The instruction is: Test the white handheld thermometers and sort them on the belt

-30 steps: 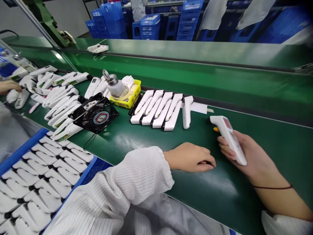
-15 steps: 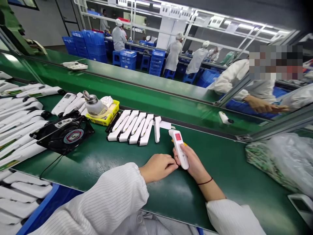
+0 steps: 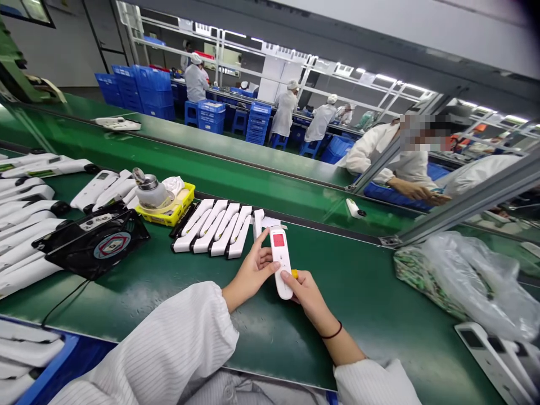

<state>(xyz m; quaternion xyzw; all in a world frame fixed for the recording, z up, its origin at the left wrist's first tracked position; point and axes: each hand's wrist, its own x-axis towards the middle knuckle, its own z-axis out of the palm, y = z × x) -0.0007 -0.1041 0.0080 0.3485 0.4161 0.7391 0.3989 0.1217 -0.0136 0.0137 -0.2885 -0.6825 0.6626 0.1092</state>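
Note:
A white handheld thermometer [image 3: 282, 263] with a lit red screen stands nearly upright between my two hands, over the green table. My left hand [image 3: 254, 270] grips its left side, thumb on the front below the screen. Around its lower right side my right hand [image 3: 307, 292] is closed, thumb on the casing, with something yellow showing by its fingers. Behind my left hand, a white part [image 3: 258, 220] lies partly hidden. Left of it, several white casings [image 3: 219, 229] lie side by side in a slanted row.
A black fan [image 3: 112, 244] with a cable sits left, beside a yellow basket [image 3: 185, 205] holding a metal-topped bottle. Many white devices [image 3: 25, 225] cover the far left. At right are a plastic bag [image 3: 468, 275] and more devices [image 3: 498, 360]. A person [image 3: 405, 163] works beyond the partition.
My left hand has risen and taken hold of the thermometer beside my right hand. The thermometer is more upright. The view has shifted, and more devices show at the lower right.

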